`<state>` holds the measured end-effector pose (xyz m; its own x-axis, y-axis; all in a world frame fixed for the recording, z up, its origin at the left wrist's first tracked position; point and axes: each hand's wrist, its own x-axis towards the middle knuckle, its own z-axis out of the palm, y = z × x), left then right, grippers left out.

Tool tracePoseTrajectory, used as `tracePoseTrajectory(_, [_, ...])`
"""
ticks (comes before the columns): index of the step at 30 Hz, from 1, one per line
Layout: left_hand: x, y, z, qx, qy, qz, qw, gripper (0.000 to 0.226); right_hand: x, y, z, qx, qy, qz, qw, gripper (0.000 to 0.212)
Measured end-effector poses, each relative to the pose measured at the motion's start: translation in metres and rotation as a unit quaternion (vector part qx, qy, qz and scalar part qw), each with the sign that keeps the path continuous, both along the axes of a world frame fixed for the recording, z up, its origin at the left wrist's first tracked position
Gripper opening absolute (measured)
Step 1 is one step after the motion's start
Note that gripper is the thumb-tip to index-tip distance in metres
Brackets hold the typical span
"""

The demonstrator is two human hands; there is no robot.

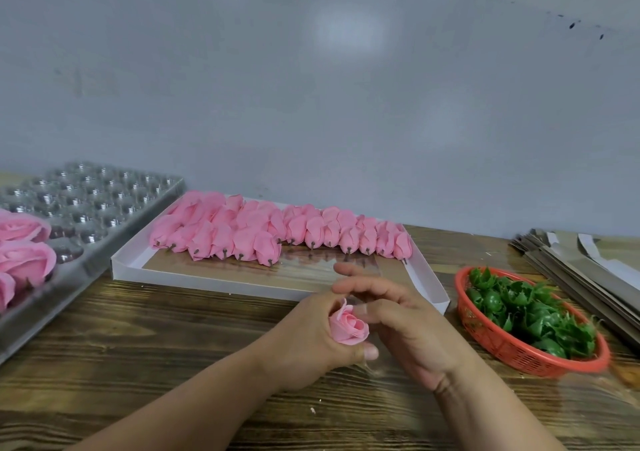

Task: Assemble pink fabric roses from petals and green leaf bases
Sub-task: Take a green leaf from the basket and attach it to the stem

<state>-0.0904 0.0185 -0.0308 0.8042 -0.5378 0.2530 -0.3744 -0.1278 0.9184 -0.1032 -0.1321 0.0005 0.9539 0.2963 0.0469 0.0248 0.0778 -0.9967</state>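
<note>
Left hand (pixel 304 340): grip curled around a pink rose (pixel 348 327).
Right hand (pixel 412 329): fingers loosely spread, touching the rose.
Basket (pixel 519 357): holds green leaf bases (pixel 530 315), right on worktop (pixel 173 346).

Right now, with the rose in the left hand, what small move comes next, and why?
Probably reach the right hand to the red basket for a green base. The left hand grips a rose with no green showing under it, the right hand's fingers look empty, and the basket sits just to its right.

tray of buds (pixel 282 234) behind hands (pixel 360 333), leaf basket (pixel 530 322) right, blister tray (pixel 86 205) left
</note>
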Motion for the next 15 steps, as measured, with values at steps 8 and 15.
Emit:
tracePoseTrajectory(8, [0.0018, 0.0039, 0.0013, -0.02, 0.004, -0.011, 1.0, 0.05, -0.0005, -0.002, -0.0026, -0.028, -0.042, 0.018, 0.999, 0.014])
tracePoseTrajectory(15, [0.0021, 0.0034, -0.0006, 0.012, 0.0, -0.012, 1.0, 0.033, -0.0014, -0.0003, -0.001, -0.036, -0.039, 0.025, 0.998, 0.006])
